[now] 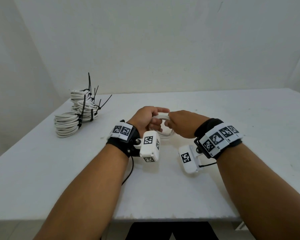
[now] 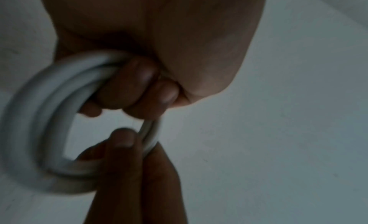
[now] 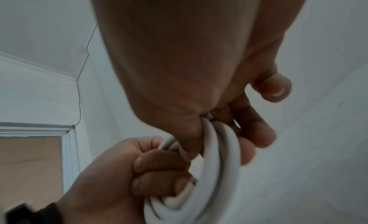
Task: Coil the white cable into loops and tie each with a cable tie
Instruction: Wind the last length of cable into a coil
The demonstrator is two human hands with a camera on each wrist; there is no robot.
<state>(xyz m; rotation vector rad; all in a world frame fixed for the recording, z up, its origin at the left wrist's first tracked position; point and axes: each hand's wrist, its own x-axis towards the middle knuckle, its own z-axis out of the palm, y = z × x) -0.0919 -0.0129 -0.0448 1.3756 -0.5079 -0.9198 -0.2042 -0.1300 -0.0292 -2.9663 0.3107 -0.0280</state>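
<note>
Both hands hold the cable [image 1: 163, 116] above the counter [image 1: 215, 187], gathered into a few loops between them. The left hand [image 1: 146, 118] has its fingers [image 2: 127, 87] curled round the bunched strands; the right hand [image 1: 182, 123] pinches the opposite side, its fingers [image 3: 256, 133] wrapped over the turns. The cable looks light, smooth and springy, so loose loops would likely fan open. The best hold is probably across all strands where they bunch, leaving room beside the fingers for a tie.
</note>
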